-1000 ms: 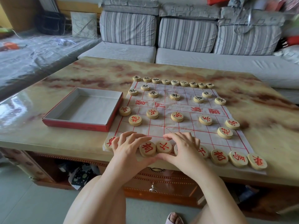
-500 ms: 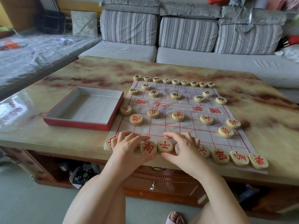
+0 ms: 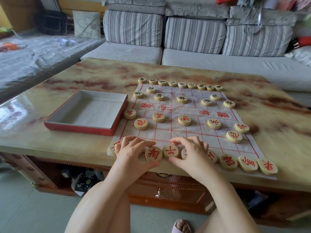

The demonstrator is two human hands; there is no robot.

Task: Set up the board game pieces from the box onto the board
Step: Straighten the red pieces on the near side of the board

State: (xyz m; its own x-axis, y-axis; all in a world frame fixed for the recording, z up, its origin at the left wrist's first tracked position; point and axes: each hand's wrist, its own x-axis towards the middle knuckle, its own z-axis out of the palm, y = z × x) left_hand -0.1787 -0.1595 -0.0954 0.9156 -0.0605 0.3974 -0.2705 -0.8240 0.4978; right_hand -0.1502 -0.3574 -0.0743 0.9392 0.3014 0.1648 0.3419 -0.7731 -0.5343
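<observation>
A white paper board with a red grid lies on the table. Black-lettered wooden discs fill its far rows, and red-lettered discs stand on the near half. Along the near edge runs a row of red discs. My left hand pinches the red elephant piece between fingers and thumb. My right hand curls beside it, index finger and thumb around the red advisor piece, and covers most of another disc. The empty red box sits left of the board.
The marble-patterned table ends just below the near row of discs, where the paper overhangs its front edge. A striped grey sofa runs behind the table. My knees and a slippered foot are below the table front.
Both hands stay on the near row. The fingers shift slightly around the two middle discs, which barely move.
</observation>
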